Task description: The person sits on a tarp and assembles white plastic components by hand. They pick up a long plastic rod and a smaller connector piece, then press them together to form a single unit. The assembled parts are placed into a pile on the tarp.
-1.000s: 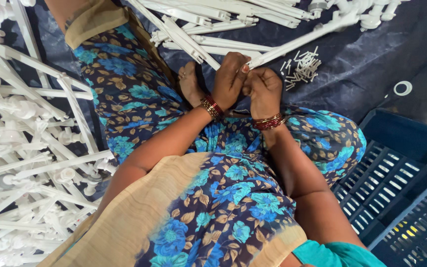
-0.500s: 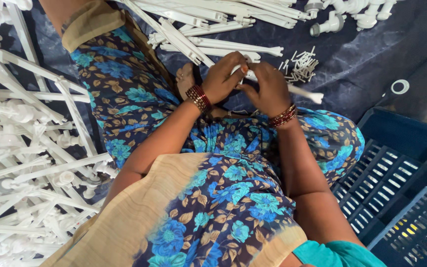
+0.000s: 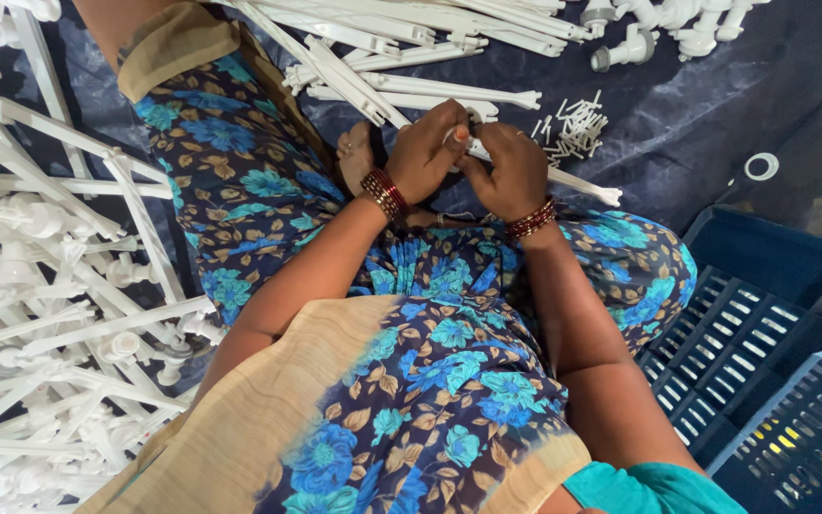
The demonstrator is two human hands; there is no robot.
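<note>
Gripping one white plastic rod with both fists, left hand and right hand clamped at its near end; looks light, stiff, snappable.

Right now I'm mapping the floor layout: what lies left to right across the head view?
Heap of white plastic rods → left hand → right hand → small white pins → white ring → blue crates.

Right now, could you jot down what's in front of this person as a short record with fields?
Left hand: closed around a white plastic rod
Right hand: gripping the same rod
Wrists: red bangles on both
Near the hands: small heap of white pins
At the left: big pile of white plastic pieces
At the right: blue crates
Ground: dark sheet
</note>
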